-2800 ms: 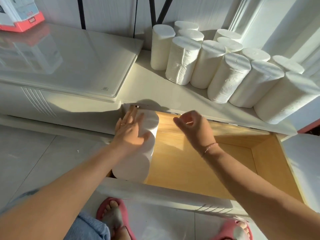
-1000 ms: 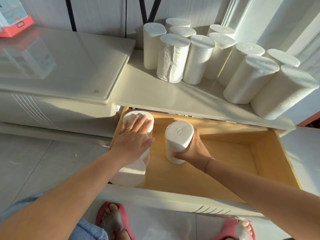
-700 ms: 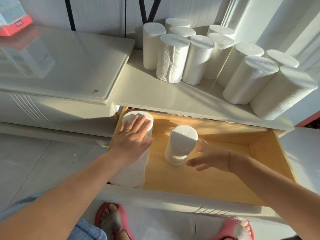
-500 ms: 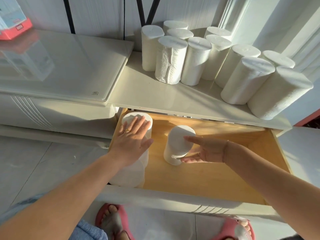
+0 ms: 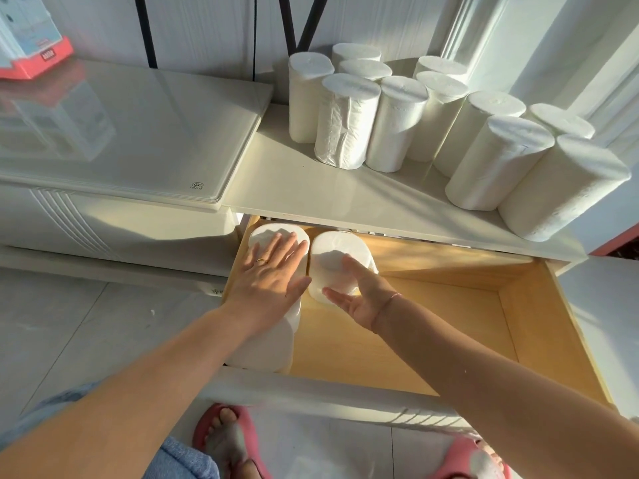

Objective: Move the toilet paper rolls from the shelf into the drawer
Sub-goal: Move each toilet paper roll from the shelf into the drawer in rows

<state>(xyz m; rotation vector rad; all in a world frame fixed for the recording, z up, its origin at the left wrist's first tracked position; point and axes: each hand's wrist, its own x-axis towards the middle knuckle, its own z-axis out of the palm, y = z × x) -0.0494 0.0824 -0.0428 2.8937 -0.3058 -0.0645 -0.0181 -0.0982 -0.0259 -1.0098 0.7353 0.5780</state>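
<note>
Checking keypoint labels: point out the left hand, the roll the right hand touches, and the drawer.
left hand [image 5: 273, 278]: head view, back of the hand.
roll [image 5: 340, 245] touched by the right hand [image 5: 366, 295]: head view, top face.
drawer [image 5: 439, 337]: head view, bare wooden floor.

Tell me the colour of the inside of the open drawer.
Light honey-yellow wood; the drawer interior shows best in the head view, the only view here.

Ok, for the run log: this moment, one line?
left hand: flat on left roll | right hand: presses second roll beside it | drawer: open
</note>
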